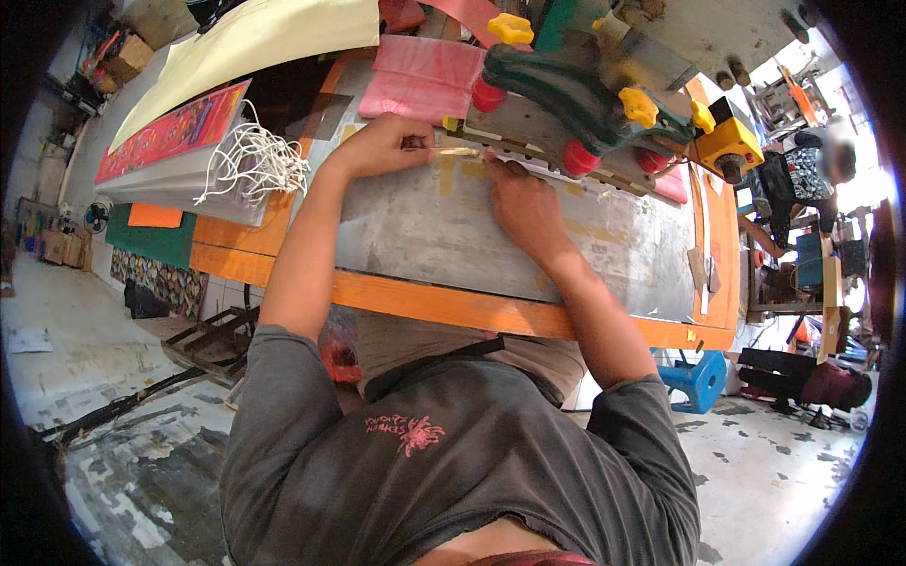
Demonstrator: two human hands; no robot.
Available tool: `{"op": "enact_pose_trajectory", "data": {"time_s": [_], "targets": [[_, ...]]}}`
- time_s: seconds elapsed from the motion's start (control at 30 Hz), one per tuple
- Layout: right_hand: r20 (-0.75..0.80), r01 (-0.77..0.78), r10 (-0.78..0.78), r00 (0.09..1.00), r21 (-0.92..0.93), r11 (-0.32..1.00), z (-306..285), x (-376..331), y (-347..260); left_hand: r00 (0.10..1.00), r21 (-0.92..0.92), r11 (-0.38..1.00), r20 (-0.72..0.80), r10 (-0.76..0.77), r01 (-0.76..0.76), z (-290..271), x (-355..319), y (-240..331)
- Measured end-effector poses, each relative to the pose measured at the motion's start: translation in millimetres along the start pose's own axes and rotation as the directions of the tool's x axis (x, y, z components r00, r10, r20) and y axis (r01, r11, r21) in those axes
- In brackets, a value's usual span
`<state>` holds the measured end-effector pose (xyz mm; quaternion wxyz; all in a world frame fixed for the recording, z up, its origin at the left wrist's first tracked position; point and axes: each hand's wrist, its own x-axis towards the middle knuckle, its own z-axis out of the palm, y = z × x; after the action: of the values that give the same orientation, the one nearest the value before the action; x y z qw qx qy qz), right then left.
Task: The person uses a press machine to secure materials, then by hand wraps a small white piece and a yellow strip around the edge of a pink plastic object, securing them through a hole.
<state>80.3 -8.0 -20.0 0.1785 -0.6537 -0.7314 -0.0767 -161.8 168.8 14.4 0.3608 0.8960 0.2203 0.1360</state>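
Observation:
A thin, pale yellow strip [460, 151] stretches between my two hands, just before the near edge of the green machine. My left hand [382, 148] is closed in a pinch at the strip's left end. At its right end is my right hand [525, 203], the fingers curled and the index fingertip against the strip. Both hands are over the grey metal plate [425, 236] on the table. The green machine [552, 99] has yellow knobs and red round feet. Behind my left hand lies a folded pink sheet [422, 77].
To the left, a stack of clear bags [189, 189] with tangled white cords [255, 160] lies under a large pale yellow sheet [255, 57]. The table has an orange wooden front edge [444, 304]. A yellow box-shaped part [729, 141] juts out right of the machine. Another person [802, 184] is at far right.

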Motion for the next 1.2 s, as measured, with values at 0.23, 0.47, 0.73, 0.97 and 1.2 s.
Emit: {"op": "enact_pose_trajectory", "data": {"time_s": [0.23, 0.47, 0.73, 0.97, 1.2], "targets": [[0.026, -0.031, 0.031, 0.999, -0.011, 0.999, 2.4, 0.0, -1.9, 0.985, -0.146, 0.978, 0.07, 0.159, -0.148, 11.1, 2.2, 18.9], [0.027, -0.054, 0.053, 0.998, 0.036, 0.998, 0.3, 0.9, -3.1, 0.989, 0.018, 0.993, 0.096, 0.116, -0.118, 13.1, 4.4, 22.6], [0.12, -0.11, 0.103, 0.987, 0.057, 0.992, 2.9, 1.0, -1.3, 0.99, 0.362, 0.93, -0.1, 0.099, -0.057, 30.1, 9.5, 39.6], [0.083, -0.099, 0.092, 0.992, 0.074, 0.992, 4.0, -0.3, -2.0, 0.977, 0.548, 0.816, -0.191, -0.091, 0.183, 49.7, 2.9, 99.1], [0.079, -0.105, 0.098, 0.992, 0.077, 0.992, 1.7, -0.2, -4.2, 0.949, 0.542, 0.795, -0.288, -0.128, 0.272, 65.7, 10.4, 79.8]]}}
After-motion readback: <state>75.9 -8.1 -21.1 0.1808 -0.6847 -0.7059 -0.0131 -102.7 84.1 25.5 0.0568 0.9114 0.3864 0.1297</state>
